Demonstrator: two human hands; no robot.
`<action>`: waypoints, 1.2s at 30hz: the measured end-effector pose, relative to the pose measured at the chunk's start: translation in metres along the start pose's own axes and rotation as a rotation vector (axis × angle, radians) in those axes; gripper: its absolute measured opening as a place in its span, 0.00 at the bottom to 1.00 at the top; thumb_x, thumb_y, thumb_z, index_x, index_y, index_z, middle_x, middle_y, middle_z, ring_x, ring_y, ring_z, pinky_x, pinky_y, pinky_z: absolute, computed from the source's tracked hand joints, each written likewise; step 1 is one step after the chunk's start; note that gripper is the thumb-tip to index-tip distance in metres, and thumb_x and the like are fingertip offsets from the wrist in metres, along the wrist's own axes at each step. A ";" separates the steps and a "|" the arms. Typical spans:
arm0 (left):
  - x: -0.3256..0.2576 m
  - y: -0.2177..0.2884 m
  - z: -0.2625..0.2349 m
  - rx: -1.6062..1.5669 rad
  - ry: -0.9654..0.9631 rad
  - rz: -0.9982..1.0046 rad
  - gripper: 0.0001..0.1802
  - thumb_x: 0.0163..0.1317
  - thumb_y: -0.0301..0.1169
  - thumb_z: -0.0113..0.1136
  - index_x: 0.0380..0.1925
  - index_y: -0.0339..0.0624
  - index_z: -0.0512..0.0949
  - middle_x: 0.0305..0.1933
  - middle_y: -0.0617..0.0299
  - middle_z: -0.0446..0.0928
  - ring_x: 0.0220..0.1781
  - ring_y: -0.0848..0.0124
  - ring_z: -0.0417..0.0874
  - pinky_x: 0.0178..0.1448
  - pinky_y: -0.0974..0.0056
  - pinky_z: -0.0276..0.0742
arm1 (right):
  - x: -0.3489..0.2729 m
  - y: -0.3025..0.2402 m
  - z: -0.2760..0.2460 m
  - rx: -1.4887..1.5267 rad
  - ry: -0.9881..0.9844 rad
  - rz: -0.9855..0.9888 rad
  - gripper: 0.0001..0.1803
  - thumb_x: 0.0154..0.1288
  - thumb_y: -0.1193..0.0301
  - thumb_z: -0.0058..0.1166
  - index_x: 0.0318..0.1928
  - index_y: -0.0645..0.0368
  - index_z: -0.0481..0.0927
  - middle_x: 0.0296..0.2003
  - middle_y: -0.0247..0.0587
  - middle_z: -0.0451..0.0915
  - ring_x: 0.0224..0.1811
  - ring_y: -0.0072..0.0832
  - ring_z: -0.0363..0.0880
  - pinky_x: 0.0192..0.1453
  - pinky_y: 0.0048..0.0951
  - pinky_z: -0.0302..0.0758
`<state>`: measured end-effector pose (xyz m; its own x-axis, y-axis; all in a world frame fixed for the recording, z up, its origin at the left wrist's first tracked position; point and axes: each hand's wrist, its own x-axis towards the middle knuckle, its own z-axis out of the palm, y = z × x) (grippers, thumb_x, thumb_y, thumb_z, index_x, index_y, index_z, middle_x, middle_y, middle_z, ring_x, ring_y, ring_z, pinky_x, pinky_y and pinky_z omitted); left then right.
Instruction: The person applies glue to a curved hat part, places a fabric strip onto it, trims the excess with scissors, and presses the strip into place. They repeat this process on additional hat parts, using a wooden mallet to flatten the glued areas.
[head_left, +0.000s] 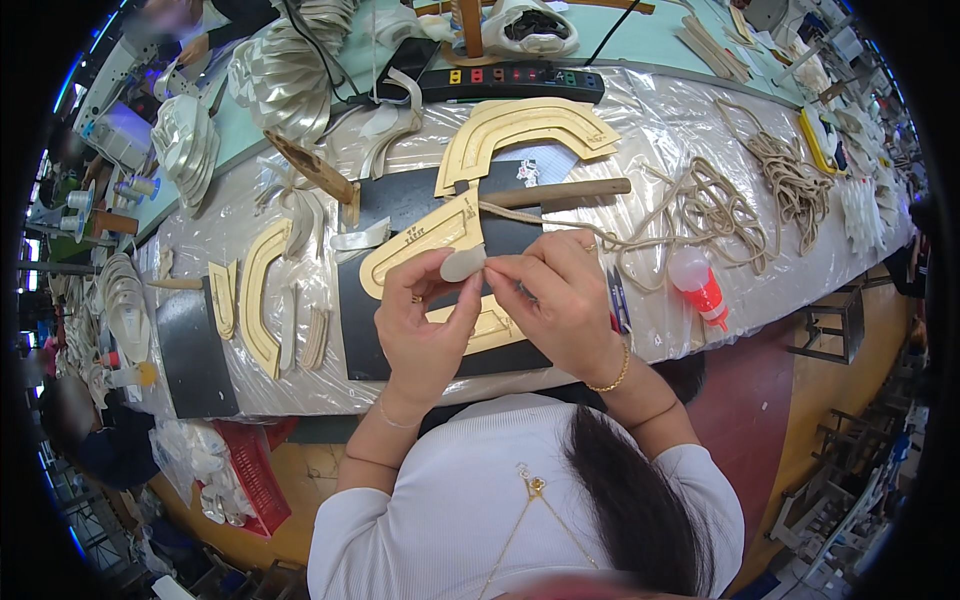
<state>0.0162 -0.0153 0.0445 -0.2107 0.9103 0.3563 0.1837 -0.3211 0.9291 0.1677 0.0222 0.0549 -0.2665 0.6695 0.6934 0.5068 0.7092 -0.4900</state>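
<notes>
Between the thumb and fingers of my left hand (425, 315) is a small cream piece with a rounded end (462, 264), perhaps leather or fabric. My right hand (558, 295) pinches at the right edge of that piece, its fingertips pressed together; whatever lies between them is too small to make out. Under my hands, a pale yellow grooved template (415, 250) rests on a black mat (365, 335), with another yellow template (480, 330) partly covered by my fingers. A curved template (520, 135) lies just beyond.
A tool with a wooden handle (575, 192) crosses the mat. Tangled beige cord (700, 215) and a squeeze bottle (698, 288) lie to the right. More templates (262, 300), pale strips (315, 338) and a second black mat (190, 350) are left. A power strip (510, 84) lies behind.
</notes>
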 end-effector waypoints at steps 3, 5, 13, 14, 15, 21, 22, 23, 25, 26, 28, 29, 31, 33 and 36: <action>0.000 0.000 0.000 0.069 -0.030 0.045 0.22 0.58 0.17 0.68 0.52 0.36 0.71 0.44 0.53 0.84 0.46 0.71 0.86 0.53 0.67 0.84 | 0.000 0.001 0.000 -0.018 -0.008 -0.014 0.09 0.49 0.77 0.68 0.32 0.57 0.81 0.27 0.34 0.71 0.29 0.31 0.72 0.40 0.33 0.63; 0.001 0.001 -0.001 0.000 -0.059 -0.026 0.23 0.58 0.16 0.67 0.52 0.36 0.71 0.45 0.53 0.83 0.46 0.70 0.86 0.53 0.67 0.84 | -0.001 0.002 0.001 -0.013 -0.012 -0.002 0.09 0.48 0.77 0.67 0.31 0.57 0.81 0.28 0.35 0.71 0.29 0.32 0.71 0.41 0.34 0.64; 0.003 0.007 -0.004 -0.305 -0.104 -0.316 0.24 0.59 0.14 0.63 0.55 0.35 0.71 0.48 0.55 0.78 0.46 0.70 0.86 0.52 0.68 0.84 | -0.007 0.014 0.003 0.531 -0.164 0.479 0.09 0.54 0.74 0.68 0.32 0.60 0.80 0.31 0.36 0.72 0.31 0.22 0.72 0.34 0.23 0.70; 0.003 0.006 -0.003 -0.263 -0.110 -0.305 0.24 0.59 0.14 0.63 0.56 0.34 0.71 0.48 0.55 0.79 0.47 0.70 0.86 0.53 0.69 0.84 | -0.008 0.015 0.004 0.550 -0.156 0.506 0.10 0.54 0.74 0.69 0.33 0.61 0.80 0.31 0.37 0.72 0.31 0.22 0.74 0.34 0.22 0.72; 0.003 0.006 -0.003 -0.221 -0.116 -0.293 0.24 0.60 0.15 0.63 0.56 0.34 0.71 0.48 0.55 0.79 0.47 0.70 0.86 0.53 0.69 0.84 | -0.008 0.016 0.004 0.527 -0.165 0.447 0.11 0.54 0.72 0.70 0.33 0.61 0.80 0.31 0.36 0.73 0.31 0.21 0.73 0.34 0.22 0.72; 0.003 0.002 -0.005 -0.208 -0.195 -0.366 0.21 0.63 0.17 0.64 0.56 0.30 0.75 0.49 0.55 0.81 0.47 0.72 0.85 0.51 0.71 0.82 | -0.007 0.024 -0.002 0.636 -0.346 0.566 0.18 0.55 0.64 0.74 0.33 0.62 0.79 0.28 0.32 0.77 0.26 0.19 0.70 0.31 0.21 0.70; 0.003 0.001 -0.006 -0.180 -0.218 -0.346 0.21 0.63 0.17 0.64 0.56 0.30 0.75 0.48 0.55 0.82 0.47 0.72 0.85 0.52 0.71 0.82 | -0.006 0.026 -0.004 0.631 -0.396 0.614 0.18 0.55 0.63 0.74 0.33 0.63 0.79 0.28 0.32 0.77 0.26 0.18 0.70 0.31 0.21 0.70; 0.003 0.001 -0.006 -0.164 -0.233 -0.336 0.20 0.63 0.17 0.64 0.56 0.30 0.76 0.47 0.55 0.82 0.47 0.72 0.85 0.52 0.71 0.82 | -0.005 0.028 -0.006 0.628 -0.440 0.654 0.18 0.55 0.63 0.74 0.32 0.63 0.79 0.27 0.31 0.78 0.25 0.18 0.70 0.31 0.22 0.70; 0.004 0.000 -0.008 -0.157 -0.254 -0.336 0.20 0.63 0.16 0.63 0.56 0.31 0.76 0.45 0.55 0.83 0.47 0.72 0.85 0.52 0.71 0.81 | -0.002 0.030 -0.009 0.623 -0.441 0.566 0.17 0.57 0.65 0.72 0.32 0.63 0.79 0.26 0.32 0.78 0.25 0.19 0.72 0.30 0.23 0.71; 0.004 0.000 -0.010 -0.166 -0.261 -0.346 0.20 0.63 0.16 0.63 0.56 0.31 0.76 0.45 0.55 0.83 0.47 0.72 0.85 0.52 0.71 0.81 | 0.000 0.030 -0.010 0.620 -0.446 0.524 0.16 0.57 0.65 0.72 0.32 0.63 0.79 0.25 0.33 0.78 0.25 0.20 0.73 0.30 0.23 0.72; 0.003 0.000 -0.010 -0.156 -0.260 -0.347 0.19 0.63 0.16 0.62 0.55 0.31 0.76 0.45 0.54 0.83 0.47 0.71 0.86 0.52 0.70 0.82 | 0.002 0.030 -0.013 0.543 -0.400 0.429 0.13 0.60 0.68 0.70 0.31 0.63 0.79 0.26 0.35 0.79 0.27 0.21 0.75 0.30 0.24 0.72; 0.002 0.001 -0.009 -0.136 -0.254 -0.339 0.19 0.64 0.16 0.61 0.55 0.31 0.75 0.46 0.54 0.82 0.47 0.71 0.86 0.52 0.69 0.83 | 0.002 0.029 -0.014 0.502 -0.379 0.386 0.12 0.61 0.69 0.69 0.31 0.63 0.79 0.26 0.36 0.79 0.27 0.21 0.77 0.31 0.25 0.73; 0.001 0.001 -0.005 -0.137 -0.212 -0.313 0.19 0.64 0.15 0.60 0.55 0.30 0.74 0.48 0.52 0.81 0.47 0.68 0.86 0.52 0.68 0.84 | 0.001 0.026 -0.016 0.416 -0.331 0.375 0.09 0.62 0.72 0.66 0.31 0.63 0.79 0.27 0.38 0.80 0.27 0.22 0.78 0.31 0.25 0.74; 0.002 0.001 0.000 -0.173 -0.145 -0.282 0.20 0.64 0.14 0.58 0.56 0.30 0.73 0.50 0.51 0.80 0.47 0.65 0.87 0.53 0.66 0.86 | -0.003 0.022 -0.014 0.391 -0.265 0.401 0.08 0.63 0.75 0.64 0.31 0.64 0.78 0.28 0.39 0.81 0.27 0.21 0.79 0.32 0.24 0.75; 0.004 0.001 -0.001 -0.304 -0.085 -0.381 0.24 0.62 0.14 0.57 0.59 0.30 0.69 0.55 0.49 0.76 0.48 0.60 0.87 0.52 0.63 0.88 | -0.011 0.019 -0.006 0.557 -0.143 0.525 0.08 0.66 0.77 0.60 0.32 0.65 0.74 0.32 0.42 0.83 0.29 0.21 0.81 0.34 0.22 0.78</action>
<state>0.0147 -0.0124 0.0472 -0.1273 0.9918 -0.0116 -0.1823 -0.0119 0.9832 0.1852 0.0266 0.0411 -0.2282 0.9435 0.2403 0.1192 0.2720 -0.9549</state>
